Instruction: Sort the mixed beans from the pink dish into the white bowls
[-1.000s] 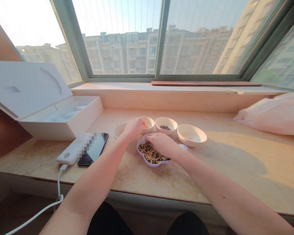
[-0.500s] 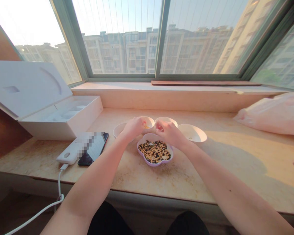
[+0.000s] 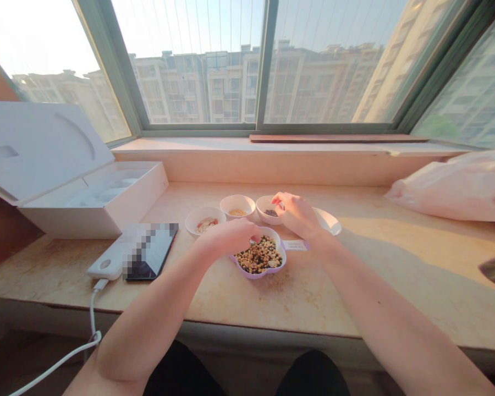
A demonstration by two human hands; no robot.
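My left hand [image 3: 243, 234] is over the back left of a purple-rimmed, scalloped bowl [image 3: 259, 276]; its fingers curl down together. Anything between those fingertips is too small to see. Mixed yellow and black beans [image 3: 260, 256], with a few pale flat pieces, fill that bowl. My right hand [image 3: 292, 212] hovers at a white bowl [image 3: 264, 220] with small dark beans [image 3: 271, 213] in it, its thumb and fingers bent but apart. Beside it stands a white bowl [image 3: 237, 201] with yellow beans [image 3: 237, 212]. Further left, another white bowl [image 3: 192, 221] contains pale and reddish pieces [image 3: 206, 224].
A white dish [image 3: 328, 221] is partly behind my right wrist, near a pale label tab [image 3: 296, 245]. Leftward are a phone [image 3: 152, 253], a white cabled power bank [image 3: 105, 263] and an open white box [image 3: 119, 212]. A plastic bag [image 3: 457, 187] lies far right.
My left hand has come back from the yellow-bean bowl to the mixed bowl. My right hand has lifted slightly and shifted right, uncovering the dark beans. The view has shifted a little.
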